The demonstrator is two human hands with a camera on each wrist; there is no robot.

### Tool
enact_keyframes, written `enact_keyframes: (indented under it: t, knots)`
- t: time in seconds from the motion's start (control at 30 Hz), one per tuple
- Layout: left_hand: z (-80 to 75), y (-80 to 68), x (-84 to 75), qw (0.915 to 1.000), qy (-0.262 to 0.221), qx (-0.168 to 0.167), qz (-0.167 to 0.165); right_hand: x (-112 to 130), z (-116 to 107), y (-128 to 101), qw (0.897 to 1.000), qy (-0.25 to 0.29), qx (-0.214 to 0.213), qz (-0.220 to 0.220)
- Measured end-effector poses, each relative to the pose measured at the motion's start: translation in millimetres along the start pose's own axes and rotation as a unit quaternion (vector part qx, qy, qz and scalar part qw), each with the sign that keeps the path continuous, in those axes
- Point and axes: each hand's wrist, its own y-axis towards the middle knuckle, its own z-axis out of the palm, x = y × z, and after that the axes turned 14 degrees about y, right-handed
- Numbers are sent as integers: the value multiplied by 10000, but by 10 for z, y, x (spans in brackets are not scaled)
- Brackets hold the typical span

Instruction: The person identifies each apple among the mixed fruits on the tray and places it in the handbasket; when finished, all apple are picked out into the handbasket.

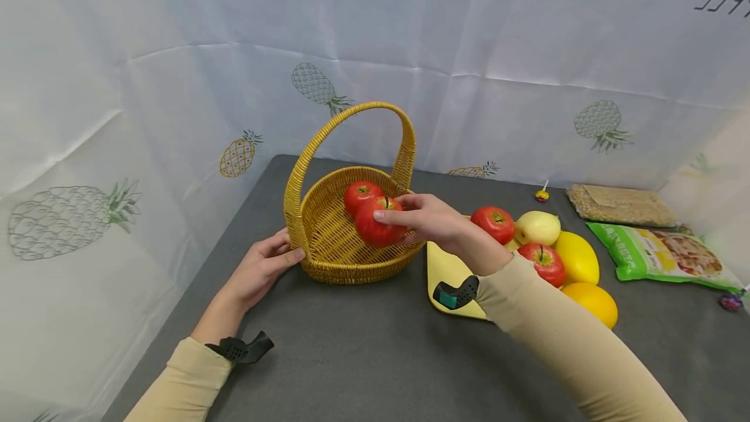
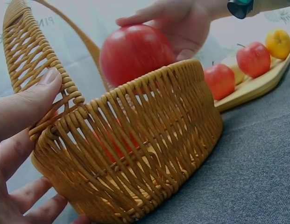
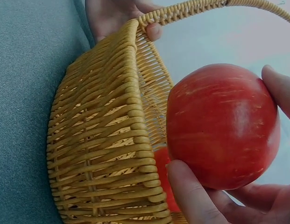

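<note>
My right hand [image 1: 430,220] holds a red apple [image 1: 381,222] between thumb and fingers, over the opening of a woven wicker basket [image 1: 351,273]. In the right wrist view that apple [image 3: 224,126] is beside the basket's rim, gripped from two sides. Another red apple [image 1: 362,196] lies inside the basket, partly hidden by the held one. At the basket's left end my left hand [image 1: 263,269] grips the base of the tall arched handle [image 1: 305,155]. The left wrist view has its thumb [image 2: 50,77] pressed on the handle's lattice, with the fingers along the basket's outer side.
Right of the basket, a yellow tray [image 1: 436,272] bears red apples [image 1: 493,225], a pale pear-like fruit [image 1: 537,228] and yellow fruits [image 1: 577,258]. Farther right lie a green food packet [image 1: 662,256], a bag of grains [image 1: 621,205] and lollipops [image 1: 541,195]. A printed curtain [image 1: 375,31] hangs behind.
</note>
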Motion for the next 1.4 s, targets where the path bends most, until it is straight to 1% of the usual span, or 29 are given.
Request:
enact_keyframes:
  t: [0.23, 0.53, 0.83, 0.97, 1.2, 1.4]
  knots:
    - [16, -5, -11, 10000, 6, -36, 0, 20, 16, 33, 9999, -124, -18, 23]
    - [5, -1, 13, 10000, -1, -36, -41, 52, 42, 128, 9999, 87, 74, 69]
    - [2, 6, 2, 10000, -19, -43, -44, 75, 115, 194, 9998, 11, 170, 141]
    - [5, 11, -7, 10000, 27, -41, -33, 117, 132, 222, 9997, -78, 122, 185]
    - [9, 7, 5, 10000, -2, -53, -33, 145, 144, 308, 9995, -23, 115, 289]
    - [4, 12, 4, 10000, -34, -41, 18, 136, 158, 345, 9989, -274, 166, 343]
